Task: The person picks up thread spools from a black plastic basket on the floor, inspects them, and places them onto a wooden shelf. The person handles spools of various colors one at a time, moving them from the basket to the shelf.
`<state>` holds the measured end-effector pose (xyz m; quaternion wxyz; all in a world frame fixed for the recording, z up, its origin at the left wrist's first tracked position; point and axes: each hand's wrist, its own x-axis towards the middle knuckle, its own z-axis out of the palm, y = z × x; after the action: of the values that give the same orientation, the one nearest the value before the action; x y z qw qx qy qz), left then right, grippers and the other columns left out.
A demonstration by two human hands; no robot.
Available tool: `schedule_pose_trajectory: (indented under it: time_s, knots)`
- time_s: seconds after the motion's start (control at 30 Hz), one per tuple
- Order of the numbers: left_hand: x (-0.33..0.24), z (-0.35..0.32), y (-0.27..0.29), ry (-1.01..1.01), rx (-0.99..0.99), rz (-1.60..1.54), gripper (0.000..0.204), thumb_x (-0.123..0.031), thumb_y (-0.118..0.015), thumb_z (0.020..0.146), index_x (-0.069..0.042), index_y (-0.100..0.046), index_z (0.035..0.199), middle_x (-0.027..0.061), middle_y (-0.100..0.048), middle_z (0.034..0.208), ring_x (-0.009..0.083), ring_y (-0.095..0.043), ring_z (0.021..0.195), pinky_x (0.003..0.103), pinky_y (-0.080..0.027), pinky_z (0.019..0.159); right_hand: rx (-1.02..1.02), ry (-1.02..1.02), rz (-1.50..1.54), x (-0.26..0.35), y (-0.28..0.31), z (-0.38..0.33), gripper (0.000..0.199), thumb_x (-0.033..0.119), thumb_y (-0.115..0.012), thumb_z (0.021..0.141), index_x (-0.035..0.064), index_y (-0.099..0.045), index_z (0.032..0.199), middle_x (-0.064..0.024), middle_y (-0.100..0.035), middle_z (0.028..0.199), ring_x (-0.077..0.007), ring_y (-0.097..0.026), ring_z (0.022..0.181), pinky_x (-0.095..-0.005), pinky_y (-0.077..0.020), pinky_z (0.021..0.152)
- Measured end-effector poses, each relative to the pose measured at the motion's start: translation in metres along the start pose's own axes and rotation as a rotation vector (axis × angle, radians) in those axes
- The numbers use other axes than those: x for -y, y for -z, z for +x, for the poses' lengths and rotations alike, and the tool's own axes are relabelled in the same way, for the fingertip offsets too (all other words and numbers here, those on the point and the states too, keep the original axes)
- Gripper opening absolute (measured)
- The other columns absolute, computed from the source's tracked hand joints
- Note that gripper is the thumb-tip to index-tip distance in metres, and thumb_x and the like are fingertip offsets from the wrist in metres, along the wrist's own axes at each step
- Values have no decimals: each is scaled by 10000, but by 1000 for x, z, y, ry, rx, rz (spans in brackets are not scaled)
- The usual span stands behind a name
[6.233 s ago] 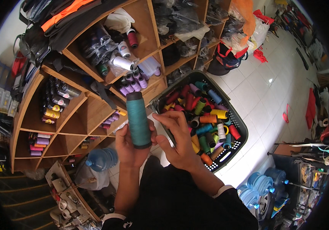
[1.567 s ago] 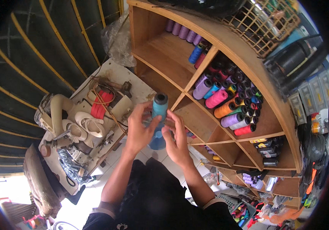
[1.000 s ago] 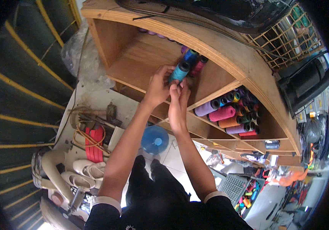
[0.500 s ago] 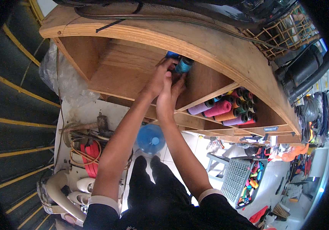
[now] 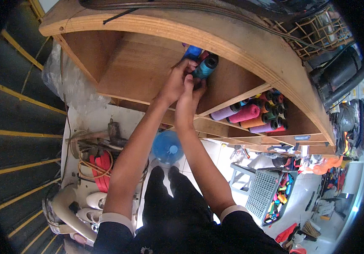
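Note:
Inside the upper left compartment of a wooden shelf (image 5: 143, 59), both my hands are together around a small cluster of thread spools. A teal spool of thread (image 5: 205, 69) is tilted, with its dark end up; the fingers of my right hand (image 5: 187, 101) wrap its lower side. Behind it to the left is a blue spool of thread (image 5: 193, 52), with my left hand (image 5: 177, 82) closed against its lower end. Between these two, a bit of a red spool (image 5: 202, 56) shows. My fingers hide the lower parts of the spools.
Colourful spools (image 5: 249, 114) lie stacked in the compartment to the right. A grey crate (image 5: 260, 192) of spools sits on the floor, right of my feet. A blue water bottle (image 5: 167, 148) stands below the shelf. Tools and red hose (image 5: 101, 169) are at left.
My hands and the spools sit slightly higher in the picture. More of the blue spool shows, and a red one has come into sight beside the teal spool.

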<state>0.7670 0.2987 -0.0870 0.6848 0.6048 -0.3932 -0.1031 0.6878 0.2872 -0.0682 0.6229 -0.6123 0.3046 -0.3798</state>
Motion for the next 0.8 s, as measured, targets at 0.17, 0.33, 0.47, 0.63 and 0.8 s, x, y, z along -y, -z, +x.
schedule_pose_trajectory:
  time_s: [0.17,0.33,0.47,0.63,0.8]
  knots:
    - [4,-5,2,-116,-112,77,304,-1,-658,731,-19,-540,1010,132,-595,918,210,-582,836,334,-488,754,25,-56,36,7,-1,-9,835,497,-555,879,-65,-203,1387,-189,-355,1341,-266,-347,1259,-325,-246,1057]
    - [6,-6,1,-65,-57,62,308,-4,-645,745,-21,-540,1034,118,-611,901,192,-593,833,315,-492,738,-1,-28,-6,4,-3,-14,767,471,-537,901,-36,-221,1383,-170,-369,1340,-259,-355,1255,-322,-262,1048]
    - [-20,-38,1,136,-289,-119,164,1,-592,789,-4,-580,953,82,-624,859,161,-596,826,295,-483,745,27,14,54,9,8,-42,585,351,-521,935,6,-300,1353,-148,-371,1351,-251,-355,1267,-342,-276,1053]
    - [-89,-118,-7,200,-440,-105,108,41,-500,809,10,-601,830,53,-621,829,127,-583,827,265,-468,747,231,195,79,7,61,-100,419,248,-500,944,9,-399,1274,-145,-418,1286,-266,-400,1229,-380,-311,1040]
    - [-50,-202,-94,473,-127,-389,63,-8,-532,807,3,-592,822,49,-609,838,116,-565,796,248,-449,740,246,61,-327,-60,178,-158,320,148,-490,928,-21,-449,1197,-191,-495,1133,-291,-502,1058,-366,-402,921]
